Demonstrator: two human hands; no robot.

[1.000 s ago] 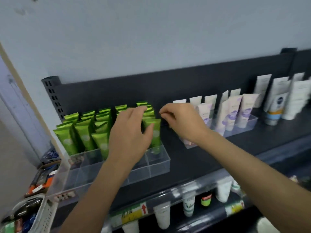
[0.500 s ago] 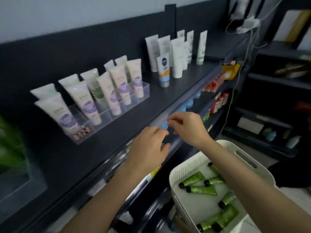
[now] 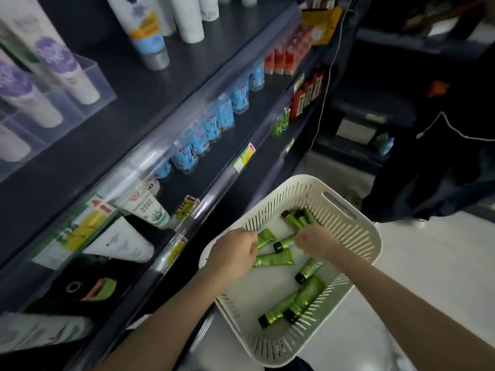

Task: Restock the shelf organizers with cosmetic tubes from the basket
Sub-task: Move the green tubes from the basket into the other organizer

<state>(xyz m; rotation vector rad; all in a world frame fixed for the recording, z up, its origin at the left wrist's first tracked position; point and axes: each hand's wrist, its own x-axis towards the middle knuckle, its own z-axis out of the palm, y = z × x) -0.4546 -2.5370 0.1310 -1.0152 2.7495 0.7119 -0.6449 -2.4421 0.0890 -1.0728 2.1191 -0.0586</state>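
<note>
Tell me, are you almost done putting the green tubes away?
Not yet. The green organizer is out of view, so what's done can't be judged. Right now the left hand pinches one green tube and the right hand grips a capped tube in the basket. Several loose tubes lie there waiting.

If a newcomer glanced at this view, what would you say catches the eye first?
The bright green tubes lying loose in the white slatted basket at lower right stand out, with the left hand and right hand both among them, fingers curled on a tube each. Next comes the dark shelving on the left, with its row of blue packets and the clear organizer of purple-labelled tubes at upper left.
</note>
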